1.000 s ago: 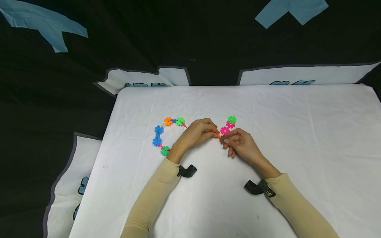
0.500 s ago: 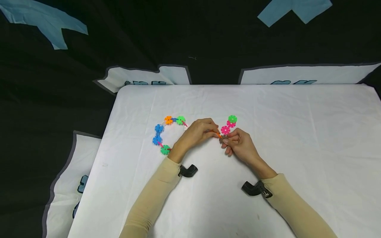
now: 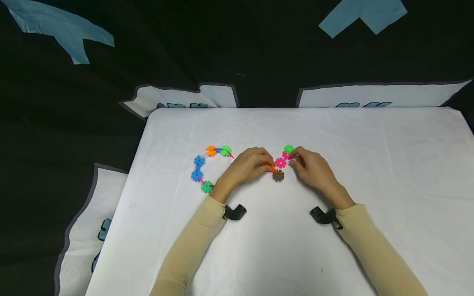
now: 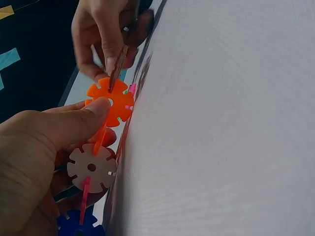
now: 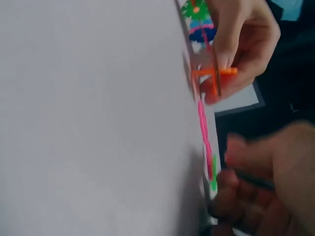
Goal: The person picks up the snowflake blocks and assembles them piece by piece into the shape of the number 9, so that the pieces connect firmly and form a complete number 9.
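My left hand (image 3: 252, 164) pinches an orange notched disc (image 4: 120, 110) between thumb and fingers. Slotted edge-on into that disc is a brown notched disc (image 3: 278, 176). Below it in the left wrist view, the chain goes on through a pale disc (image 4: 81, 164) and a blue disc (image 4: 76, 223). Beside the loose pink discs (image 3: 280, 163) and green disc (image 3: 289, 148) is my right hand (image 3: 316, 170), its thumb and forefinger apart. In the right wrist view no disc is seen between its blurred fingers.
The linked chain curves leftward over the white table (image 3: 352, 156), with green, blue and orange discs (image 3: 210, 151). Dark cloth (image 3: 222, 49) lies past the table's back and left edges. Each wrist wears a black camera mount (image 3: 235, 212).
My right hand has let go of the brown disc and moved up and right to the pink and green discs. The left hand has stayed nearly in place, still pinching.
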`<state>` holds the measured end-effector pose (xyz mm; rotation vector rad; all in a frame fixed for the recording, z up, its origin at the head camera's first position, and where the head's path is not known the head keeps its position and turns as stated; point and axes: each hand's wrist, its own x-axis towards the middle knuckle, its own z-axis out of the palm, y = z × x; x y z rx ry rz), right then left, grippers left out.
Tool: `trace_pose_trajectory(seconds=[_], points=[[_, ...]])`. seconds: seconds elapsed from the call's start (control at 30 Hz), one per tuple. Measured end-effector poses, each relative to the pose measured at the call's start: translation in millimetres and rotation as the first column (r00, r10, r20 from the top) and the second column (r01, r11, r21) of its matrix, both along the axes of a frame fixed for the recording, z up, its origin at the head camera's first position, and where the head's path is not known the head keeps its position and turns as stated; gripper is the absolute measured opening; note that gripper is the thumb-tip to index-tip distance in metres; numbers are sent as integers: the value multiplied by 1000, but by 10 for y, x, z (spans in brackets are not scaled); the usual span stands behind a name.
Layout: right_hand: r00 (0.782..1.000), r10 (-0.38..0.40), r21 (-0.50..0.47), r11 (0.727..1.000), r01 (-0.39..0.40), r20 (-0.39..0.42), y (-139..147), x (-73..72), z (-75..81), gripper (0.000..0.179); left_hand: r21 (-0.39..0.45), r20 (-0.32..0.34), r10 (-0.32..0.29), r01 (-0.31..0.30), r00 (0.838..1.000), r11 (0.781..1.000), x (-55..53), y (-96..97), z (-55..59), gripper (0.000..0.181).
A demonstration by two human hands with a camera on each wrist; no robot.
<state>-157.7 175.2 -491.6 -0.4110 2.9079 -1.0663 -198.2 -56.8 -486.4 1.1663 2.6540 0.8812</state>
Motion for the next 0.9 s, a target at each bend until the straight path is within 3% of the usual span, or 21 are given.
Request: trace_pose_trajectory(seconds=[0.1, 0.2, 0.37, 0.47, 0.67, 0.73, 0.83, 0.9], points=[[996, 69, -18, 998, -68, 62, 13, -27, 32, 21, -15, 1, 1, -1, 1000, 1000, -8, 1, 5, 12], [974, 91, -132, 989, -65, 205, 6, 32, 42, 21, -21, 1, -9, 9, 1000, 1000, -11, 7, -8, 12], [880, 156, -373, 927, 25, 448, -112, 128, 24, 28, 8, -10, -4, 4, 1000, 1000, -23, -10, -4, 11], [855, 167, -445, 892, 81, 491, -189, 150, -21, 29, 33, 0, -7, 7, 1000, 999, -28, -28, -16, 10], [852, 159, -515, 845, 143, 498, -251, 153, -79, 20, 63, -11, -15, 16, 1000, 998, -35, -40, -27, 9], [848, 164, -521, 841, 146, 503, -252, 152, -66, 19, 59, -18, -15, 16, 1000, 998, -39, -32, -22, 9], [851, 146, -466, 876, 125, 504, -225, 129, -27, 23, 36, -17, -14, 15, 1000, 999, -41, -15, -13, 10], [887, 92, -369, 925, 93, 453, -177, 95, 22, 25, 16, -14, -14, 14, 1000, 1000, -40, -5, -15, 11]])
